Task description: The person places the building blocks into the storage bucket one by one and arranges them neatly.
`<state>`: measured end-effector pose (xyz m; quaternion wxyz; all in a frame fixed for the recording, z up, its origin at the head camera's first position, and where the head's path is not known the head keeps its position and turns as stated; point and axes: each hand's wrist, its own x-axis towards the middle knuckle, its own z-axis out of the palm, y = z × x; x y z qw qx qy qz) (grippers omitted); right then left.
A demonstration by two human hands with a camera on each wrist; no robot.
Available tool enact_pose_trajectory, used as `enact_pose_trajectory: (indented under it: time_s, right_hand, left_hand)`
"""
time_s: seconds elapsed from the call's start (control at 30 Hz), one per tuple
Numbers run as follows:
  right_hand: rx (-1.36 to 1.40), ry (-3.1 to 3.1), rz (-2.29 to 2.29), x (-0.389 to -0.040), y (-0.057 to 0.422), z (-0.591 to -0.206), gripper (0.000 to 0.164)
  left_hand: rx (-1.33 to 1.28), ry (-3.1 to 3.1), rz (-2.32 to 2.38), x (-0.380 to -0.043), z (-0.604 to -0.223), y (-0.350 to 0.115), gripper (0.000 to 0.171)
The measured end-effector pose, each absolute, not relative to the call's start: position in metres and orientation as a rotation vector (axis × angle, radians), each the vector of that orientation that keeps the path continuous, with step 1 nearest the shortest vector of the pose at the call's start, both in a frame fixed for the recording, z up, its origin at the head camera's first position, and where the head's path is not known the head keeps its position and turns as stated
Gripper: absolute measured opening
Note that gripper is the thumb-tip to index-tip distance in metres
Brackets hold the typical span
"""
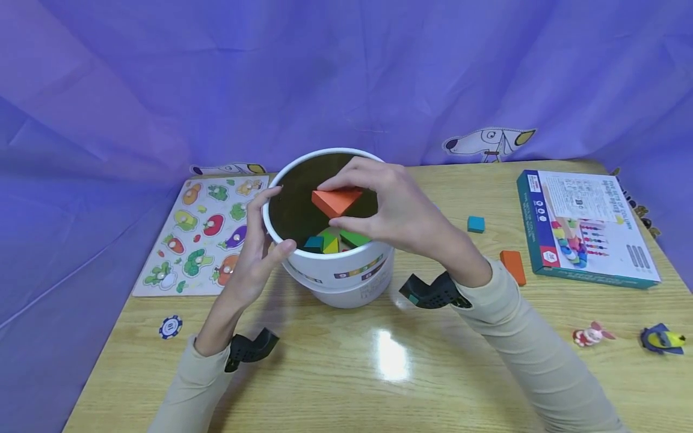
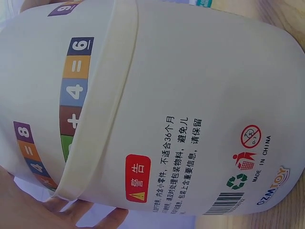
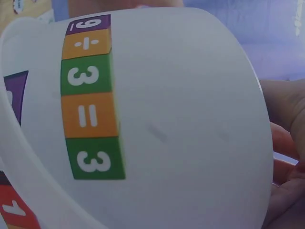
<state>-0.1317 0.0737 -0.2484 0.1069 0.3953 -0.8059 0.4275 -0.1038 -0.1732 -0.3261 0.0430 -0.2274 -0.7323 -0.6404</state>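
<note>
A white bucket (image 1: 346,294) with printed number sums stands upright on the table. My left hand (image 1: 250,267) holds its left side, thumb and a finger at the rim; in the left wrist view the fingers (image 2: 78,212) lie along the bucket wall. Over the bucket's mouth, my right hand (image 1: 403,207) pinches an orange triangular block (image 1: 334,202) between thumb and fingers. Below it inside the bucket lie several blocks, among them a blue block (image 1: 313,244) and a green block (image 1: 354,239). The right wrist view is mostly filled by the bucket wall (image 3: 190,105).
Left of the bucket lies a vegetable puzzle board (image 1: 178,264), with a poker chip (image 1: 171,327) in front. To the right are a small blue block (image 1: 476,224), an orange rectangular block (image 1: 512,267), a toy box (image 1: 601,240), a rabbit figure (image 1: 592,334) and a yellow-blue figure (image 1: 663,339).
</note>
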Motion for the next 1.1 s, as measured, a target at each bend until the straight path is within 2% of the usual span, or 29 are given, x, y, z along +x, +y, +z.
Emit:
enact_pose_trajectory:
  time_s: [0.33, 0.7, 0.93, 1.1]
  right_hand:
    - [1.126, -2.387, 1.27, -0.131, 0.083, -0.251, 0.033]
    - [0.821, -2.227, 1.48, -0.145, 0.15, -0.252, 0.025]
    - [0.399, -2.194, 1.79, -0.176, 0.18, -0.302, 0.026]
    - [0.165, -2.368, 1.738, -0.196, 0.19, -0.355, 0.032]
  left_hand:
    - [-0.712, -2.228, -1.965, -0.104, -0.326, -0.173, 0.075]
    - [-0.707, -2.212, -1.977, -0.104, -0.326, -0.174, 0.075]
    - [-0.726, -2.203, -1.99, -0.104, -0.326, -0.173, 0.075]
    - [-0.729, -2.205, -1.993, -0.104, -0.326, -0.173, 0.075]
